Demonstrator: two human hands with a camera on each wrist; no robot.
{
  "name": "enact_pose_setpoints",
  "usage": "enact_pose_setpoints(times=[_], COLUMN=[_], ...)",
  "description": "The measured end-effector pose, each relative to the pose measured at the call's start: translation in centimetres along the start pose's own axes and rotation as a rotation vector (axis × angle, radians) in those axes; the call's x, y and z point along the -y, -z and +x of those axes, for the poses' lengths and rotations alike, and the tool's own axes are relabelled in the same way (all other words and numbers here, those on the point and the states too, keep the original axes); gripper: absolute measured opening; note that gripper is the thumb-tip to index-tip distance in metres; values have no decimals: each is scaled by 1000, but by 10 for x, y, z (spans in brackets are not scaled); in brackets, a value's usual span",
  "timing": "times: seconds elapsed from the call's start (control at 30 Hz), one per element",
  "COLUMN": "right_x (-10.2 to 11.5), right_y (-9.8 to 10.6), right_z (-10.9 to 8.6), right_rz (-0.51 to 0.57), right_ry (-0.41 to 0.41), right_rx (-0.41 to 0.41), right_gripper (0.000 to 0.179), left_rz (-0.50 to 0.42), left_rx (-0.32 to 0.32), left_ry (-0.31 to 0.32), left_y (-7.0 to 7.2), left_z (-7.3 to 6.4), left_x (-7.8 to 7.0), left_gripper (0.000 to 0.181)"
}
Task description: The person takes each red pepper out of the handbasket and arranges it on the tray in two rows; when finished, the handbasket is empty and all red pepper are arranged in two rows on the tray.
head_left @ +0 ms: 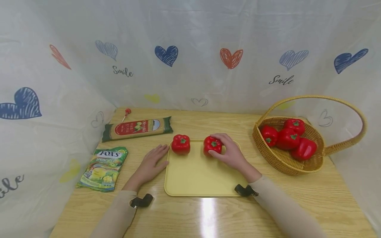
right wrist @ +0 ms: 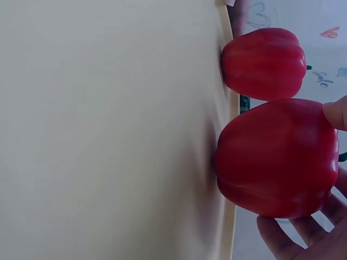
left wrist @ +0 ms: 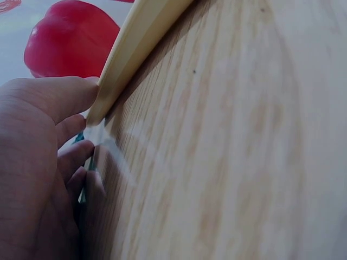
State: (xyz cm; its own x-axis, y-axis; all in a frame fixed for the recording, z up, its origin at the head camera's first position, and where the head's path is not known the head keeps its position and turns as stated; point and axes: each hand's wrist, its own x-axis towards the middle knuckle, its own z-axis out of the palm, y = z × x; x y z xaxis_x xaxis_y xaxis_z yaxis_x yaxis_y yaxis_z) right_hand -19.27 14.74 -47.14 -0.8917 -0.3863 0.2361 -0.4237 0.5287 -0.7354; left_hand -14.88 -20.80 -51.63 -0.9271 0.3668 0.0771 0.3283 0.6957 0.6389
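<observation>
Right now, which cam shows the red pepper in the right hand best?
Right wrist: the held pepper is large there, seen side-on and mostly uncovered. Head: smaller, from above, partly covered by the right hand. Left wrist: perhaps just a red sliver at the top edge; can't confirm it's the same pepper.

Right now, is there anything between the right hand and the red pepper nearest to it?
Nothing visible: the right hand holds that red pepper. Another pepper stands to its left, on the yellow tray.
</observation>
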Motion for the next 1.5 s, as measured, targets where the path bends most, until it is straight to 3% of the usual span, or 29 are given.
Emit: enact_pose_setpoints(times=[0.5,1.5], right_x=[1,1], right_y=[-9,-6], right_z=[10,12], right_rz=[7,-37], right_ry=[5,-29], right_rx=[-2,52], right_gripper=[57,64], left_rz=[-2,-6], left_rx=[6,4], left_ry=[4,3], left_y=[0,1], left_z=[0,0], left_x=[-1,-2], left_gripper=[63,63])
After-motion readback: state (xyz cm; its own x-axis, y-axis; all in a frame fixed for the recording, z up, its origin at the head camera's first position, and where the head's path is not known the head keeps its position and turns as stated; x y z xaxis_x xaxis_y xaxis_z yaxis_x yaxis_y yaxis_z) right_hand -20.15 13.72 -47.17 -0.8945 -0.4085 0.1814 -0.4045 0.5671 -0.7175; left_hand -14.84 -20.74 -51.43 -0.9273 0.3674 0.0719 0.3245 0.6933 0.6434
